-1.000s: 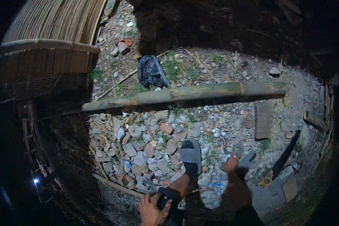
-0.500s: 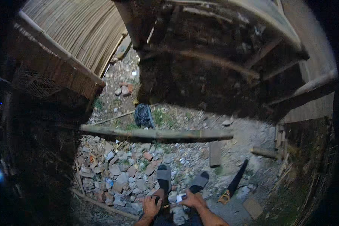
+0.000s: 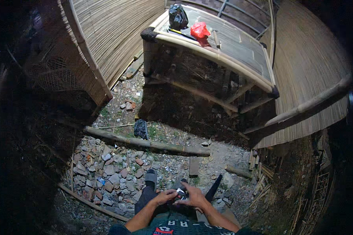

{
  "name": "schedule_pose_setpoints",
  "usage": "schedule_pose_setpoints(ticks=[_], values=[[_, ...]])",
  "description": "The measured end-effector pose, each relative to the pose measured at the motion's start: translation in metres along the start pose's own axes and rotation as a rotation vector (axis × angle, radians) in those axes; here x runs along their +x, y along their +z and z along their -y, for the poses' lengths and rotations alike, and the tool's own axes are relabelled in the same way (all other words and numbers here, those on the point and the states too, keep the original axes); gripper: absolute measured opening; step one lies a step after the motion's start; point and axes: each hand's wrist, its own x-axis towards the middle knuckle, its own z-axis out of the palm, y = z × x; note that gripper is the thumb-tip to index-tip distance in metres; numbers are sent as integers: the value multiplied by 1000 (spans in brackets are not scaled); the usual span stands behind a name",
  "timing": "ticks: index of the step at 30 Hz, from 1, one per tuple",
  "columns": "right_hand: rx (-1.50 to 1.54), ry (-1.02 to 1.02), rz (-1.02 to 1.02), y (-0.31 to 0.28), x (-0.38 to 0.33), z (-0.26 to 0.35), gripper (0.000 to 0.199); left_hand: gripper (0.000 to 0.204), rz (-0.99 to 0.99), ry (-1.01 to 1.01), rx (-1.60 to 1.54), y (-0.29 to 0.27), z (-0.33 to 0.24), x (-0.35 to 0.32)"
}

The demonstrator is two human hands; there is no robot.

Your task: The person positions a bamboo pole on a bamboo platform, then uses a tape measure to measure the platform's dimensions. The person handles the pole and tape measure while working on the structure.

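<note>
Both hands meet in front of my torso around a small dark object with a white patch (image 3: 180,192), too small to name. My left hand (image 3: 164,197) pinches its left side with the fingertips. My right hand (image 3: 195,197) curves round its other side, thumb and fingers bent against it. Just beyond the right wrist, a long dark saw blade (image 3: 213,187) lies on the ground, its handle hidden by my forearm. My left foot wears a grey-and-black slipper (image 3: 151,178); the other foot is mostly behind my hands.
Broken bricks and stones (image 3: 113,176) cover the ground at left. A bamboo pole (image 3: 153,146) crosses ahead, a black plastic bag (image 3: 141,129) behind it. Farther stands a bamboo table (image 3: 231,43) bearing a black bag (image 3: 178,17) and a red bag (image 3: 200,29). Woven walls (image 3: 113,31) flank it.
My view has tilted up, bringing the tabletop and its bags into sight. My hands, apart before, have come together round the small object. The saw's handle is now covered by my arm.
</note>
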Motion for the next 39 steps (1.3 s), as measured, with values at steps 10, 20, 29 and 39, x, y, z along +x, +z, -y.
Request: schedule_pose_setpoints(ticks=[10,20,29,39], values=[[1607,73,67,-12,1,-61,75,60,238,182,68,37,-107,-8],[1415,96,-50,-46,-41,37,49,64,-107,353,426,75,-156,-5],[275,358,-188,-61,-47,49,88,44,-125,401,737,80,-174,-20],[25,344,-143,-33,-35,33,85,33,9,187,688,68,-160,-26]])
